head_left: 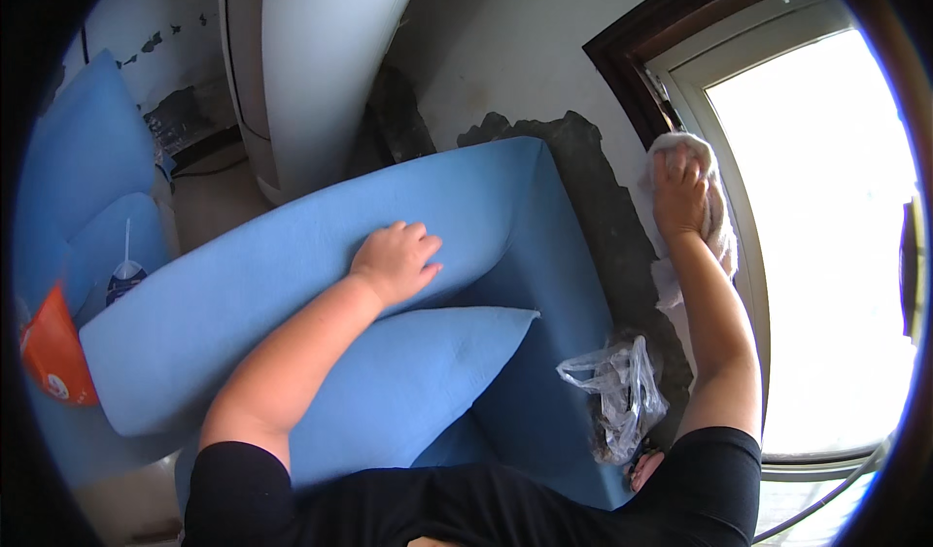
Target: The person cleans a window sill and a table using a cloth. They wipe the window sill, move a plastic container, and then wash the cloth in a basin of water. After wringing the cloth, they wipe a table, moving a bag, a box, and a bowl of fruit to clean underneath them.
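My right hand presses a whitish cloth against the edge of the window frame, its fingers bent over the fabric. Part of the cloth hangs below my wrist. On the long blue upholstered top of the sofa rests my left hand, with nothing visible in it. Its fingers are slightly bent and its thumb stands apart from them. Just below that hand lies a blue cushion with a pointed corner.
Near my right elbow, a clear plastic bag sits on the sofa's edge. The wall beside the dark-brown trim has peeling patches. An orange bag and a dark cup with a straw are at left. A tall white cabinet-like object stands behind.
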Demonstrator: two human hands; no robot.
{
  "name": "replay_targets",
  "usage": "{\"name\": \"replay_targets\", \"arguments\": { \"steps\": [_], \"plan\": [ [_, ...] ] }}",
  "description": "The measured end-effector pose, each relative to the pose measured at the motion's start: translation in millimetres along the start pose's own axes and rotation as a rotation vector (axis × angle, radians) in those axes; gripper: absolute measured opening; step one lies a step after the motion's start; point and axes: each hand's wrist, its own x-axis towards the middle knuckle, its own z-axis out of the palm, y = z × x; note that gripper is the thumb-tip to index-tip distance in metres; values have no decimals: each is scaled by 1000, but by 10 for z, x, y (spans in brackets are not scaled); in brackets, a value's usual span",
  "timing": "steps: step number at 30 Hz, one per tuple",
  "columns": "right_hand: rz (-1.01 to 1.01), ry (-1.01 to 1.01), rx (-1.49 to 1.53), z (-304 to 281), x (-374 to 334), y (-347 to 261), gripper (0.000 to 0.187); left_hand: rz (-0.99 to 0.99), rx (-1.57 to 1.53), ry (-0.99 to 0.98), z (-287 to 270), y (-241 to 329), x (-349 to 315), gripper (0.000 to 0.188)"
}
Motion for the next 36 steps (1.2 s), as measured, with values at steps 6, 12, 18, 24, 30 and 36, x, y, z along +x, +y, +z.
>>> {"name": "replay_targets", "arguments": {
  "steps": [6,12,18,24,30,36],
  "plan": [
    [-141,-79,19,100,698,-381,46,-13,-191,108,52,-134,-20,14],
    [-254,-187,101,401,1592,-677,50,-84,-470,184,26,-265,45,16],
    [-239,-184,180,481,1781,-893,43,-165,-600,184,7,-298,123,17],
    [-476,-210,497,503,1294,-1219,32,-243,-679,146,-3,-336,158,14],
    [-510,-349,588,362,114,-824,24,-248,-756,129,0,-379,154,12],
    [-203,-833,700,-421,-889,19,21,-191,-710,107,44,-389,137,13]
  ]
}}
